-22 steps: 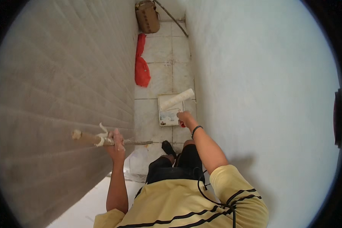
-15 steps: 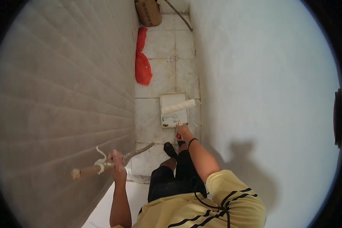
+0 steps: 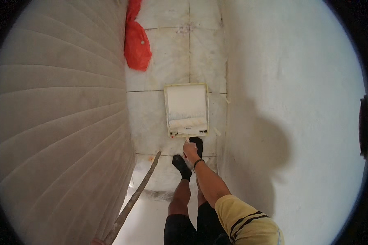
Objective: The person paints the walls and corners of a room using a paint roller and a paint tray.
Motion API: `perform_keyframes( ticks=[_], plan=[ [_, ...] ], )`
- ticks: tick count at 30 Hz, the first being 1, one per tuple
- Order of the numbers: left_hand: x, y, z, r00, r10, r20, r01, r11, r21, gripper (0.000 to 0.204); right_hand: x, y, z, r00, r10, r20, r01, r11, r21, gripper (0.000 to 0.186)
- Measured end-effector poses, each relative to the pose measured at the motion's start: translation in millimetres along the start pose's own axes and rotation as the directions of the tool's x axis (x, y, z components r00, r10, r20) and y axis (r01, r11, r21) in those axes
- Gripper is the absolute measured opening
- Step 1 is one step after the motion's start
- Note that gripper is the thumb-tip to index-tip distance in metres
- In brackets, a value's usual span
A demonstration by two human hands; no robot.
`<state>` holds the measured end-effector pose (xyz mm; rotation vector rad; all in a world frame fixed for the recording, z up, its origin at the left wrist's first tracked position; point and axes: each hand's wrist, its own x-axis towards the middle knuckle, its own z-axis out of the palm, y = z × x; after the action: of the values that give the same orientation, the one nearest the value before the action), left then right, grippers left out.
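Note:
My right hand reaches down to the floor and is shut on the handle of a paint roller. The roller's white sleeve lies across the near end of a cream paint tray on the tiled floor. Only a sliver of my left hand shows at the lower edge, closed around a long wooden pole. The pole slants up to the right, and its far tip rests on the floor beside the left wall.
A grey ribbed surface fills the left side and a white wall the right, leaving a narrow tiled strip. A red plastic bag lies beyond the tray. My black-clad feet stand just before it.
The roller has come down from above the tray into its near end, with my right hand following. My left hand and the pole have sunk toward the lower edge of view.

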<state>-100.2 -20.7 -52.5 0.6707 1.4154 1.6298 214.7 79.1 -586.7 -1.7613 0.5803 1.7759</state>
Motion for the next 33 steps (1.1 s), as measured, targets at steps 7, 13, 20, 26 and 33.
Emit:
perform_keyframes(
  ticks=[7,13,20,26,33],
  plan=[
    [16.9,-33.3,120.3,0.894,0.105,-0.435,-0.124,0.992,-0.014,0.018,60.4,-53.6,-34.2,0.890,-0.447,-0.093,0.297,0.722,-0.624,0.038],
    [25.6,-4.5,104.3,0.990,-0.027,0.140,0.018,0.998,0.066,0.029,-56.3,-92.4,51.5,0.932,-0.360,-0.026,0.300,0.812,-0.501,0.034],
    [34.2,-24.6,93.3,0.962,-0.020,0.273,0.002,0.998,0.066,0.032,-59.8,-37.5,3.5,0.927,-0.370,-0.066,0.295,0.823,-0.485,0.034],
    [59.9,-57.2,122.8,0.952,0.016,0.306,-0.040,0.997,0.072,0.032,-6.2,-66.1,-10.3,0.939,-0.309,-0.152,0.217,0.875,-0.433,0.045],
    [161.0,-104.1,232.1,0.921,0.382,-0.074,-0.248,0.722,0.646,0.030,-37.9,-60.9,23.8,0.958,-0.282,-0.057,0.244,0.901,-0.359,0.036]
  ],
)
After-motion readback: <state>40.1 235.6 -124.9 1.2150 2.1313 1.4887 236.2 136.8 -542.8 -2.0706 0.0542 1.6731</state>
